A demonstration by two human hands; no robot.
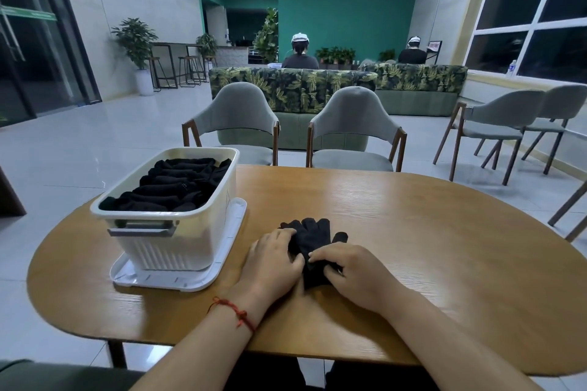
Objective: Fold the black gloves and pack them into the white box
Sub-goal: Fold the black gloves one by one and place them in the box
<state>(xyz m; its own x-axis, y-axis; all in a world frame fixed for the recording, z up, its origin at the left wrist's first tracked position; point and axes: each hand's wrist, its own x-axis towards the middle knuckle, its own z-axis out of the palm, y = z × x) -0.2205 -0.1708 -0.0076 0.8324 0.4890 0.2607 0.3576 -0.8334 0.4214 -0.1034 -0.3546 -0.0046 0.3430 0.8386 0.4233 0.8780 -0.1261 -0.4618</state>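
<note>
Where the near middle of the wooden table [413,232] meets the person's reach, the black gloves [313,236] lie flat, stacked one on the other as far as can be told, with their fingers pointing away from the person and the cuff end nearest the body. The left hand [273,259] sits over the left edge of the black gloves, its fingers bent onto the fabric and its thumb tucked against the side, so that it grips that edge. The right hand [352,276] is at the cuff end, its fingers curled down and pinching the knit there. The two hands nearly touch each other over the fabric. A red string bracelet [233,311] circles the left wrist.

To the left of the hands, near but apart from them, stands the white box [178,241], open at the top, with a grey handle [141,229] on its near end. It is filled almost to the rim with rows of folded gloves [171,184], all black. The white box rests on its white lid [228,241], which lies flat on the table and sticks out beyond the base.

Across the table two grey upholstered chairs [236,111] face it, and behind them runs a leaf-patterned sofa [292,86].
</note>
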